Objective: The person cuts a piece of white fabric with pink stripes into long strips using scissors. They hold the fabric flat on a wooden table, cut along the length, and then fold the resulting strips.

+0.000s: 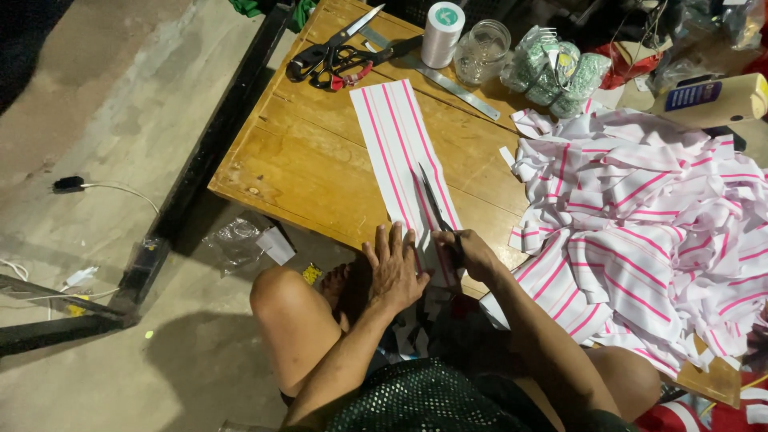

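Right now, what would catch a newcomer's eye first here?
The pink-and-white striped fabric strip lying along the wooden table, with the left hand pressing its near end and the right hand running scissors up it. Next, the big heap of matching striped pieces on the right side.

Both forearms come up from six o'clock and meet just below the middle of the view. The left hand (394, 268) lies palm down, flat and unclenched, its spread fingers (382, 244) pointing toward twelve o'clock. The right hand (470, 252) sits just beside it at three o'clock, curled into a closed grip (knuckles turned toward the left hand), the wrist bent and the forearm running down toward five o'clock. A bare left knee is raised at eight o'clock of the hands.
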